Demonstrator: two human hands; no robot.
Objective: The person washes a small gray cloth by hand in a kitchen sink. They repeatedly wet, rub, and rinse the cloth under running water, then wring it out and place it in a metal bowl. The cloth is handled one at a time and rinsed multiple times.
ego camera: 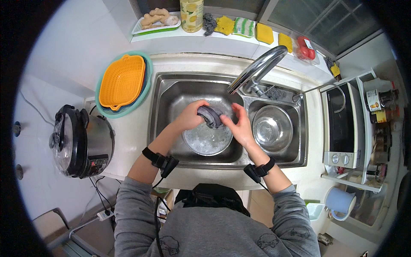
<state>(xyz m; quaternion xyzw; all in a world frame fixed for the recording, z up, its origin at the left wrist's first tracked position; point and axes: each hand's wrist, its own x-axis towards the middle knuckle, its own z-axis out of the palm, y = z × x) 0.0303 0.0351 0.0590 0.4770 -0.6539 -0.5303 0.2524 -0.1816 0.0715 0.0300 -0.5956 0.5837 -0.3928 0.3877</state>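
Note:
A wet, folded grey cloth (210, 116) is held above a round metal basin (207, 141) of bubbly water in the larger sink bowl (170, 96). My left hand (192, 116) grips the cloth's left end. My right hand (237, 124) is at its right end, the thumb close to or touching the cloth and the fingers spread apart. The chrome faucet (257, 69) arches over the sink from behind on the right; no stream of water shows below its spout. An empty-looking steel bowl (273, 128) sits in the smaller sink bowl.
Stacked baskets, an orange one (122, 82) on top, and an electric pressure cooker (83, 141) stand at left. Sponges (265, 33), a bottle (191, 16) and a tray of ginger (155, 29) line the back ledge. A microwave (342, 125) and a blue pitcher (340, 202) are at right.

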